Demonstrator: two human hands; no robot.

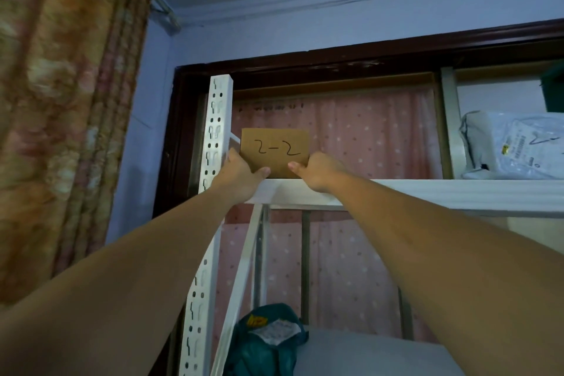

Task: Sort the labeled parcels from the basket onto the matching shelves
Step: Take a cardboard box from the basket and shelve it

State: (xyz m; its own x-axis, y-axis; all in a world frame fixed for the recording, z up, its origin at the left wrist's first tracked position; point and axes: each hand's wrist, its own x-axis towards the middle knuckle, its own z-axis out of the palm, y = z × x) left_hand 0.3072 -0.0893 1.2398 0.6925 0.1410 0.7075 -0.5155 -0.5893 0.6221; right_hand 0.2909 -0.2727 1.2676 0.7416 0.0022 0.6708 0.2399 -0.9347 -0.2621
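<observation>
You have 2 hands up at the rack: 1 left hand [241, 172] and 1 right hand [316, 171]. There is 1 brown cardboard parcel [274, 151] marked "2-2", at 12 o'clock from your hands. Count 1 white plastic mailer [512, 146] at 3 o'clock on the same shelf [427, 189], and 1 teal bag [268, 342] at 6 o'clock, lower down. You see 1 white slotted upright [213, 143] at 9 o'clock and 2 curtains: 1 pink dotted [366, 137], 1 floral [61, 101].

Lilac wall [158, 76], seemingly floral curtain [61, 101]
</observation>
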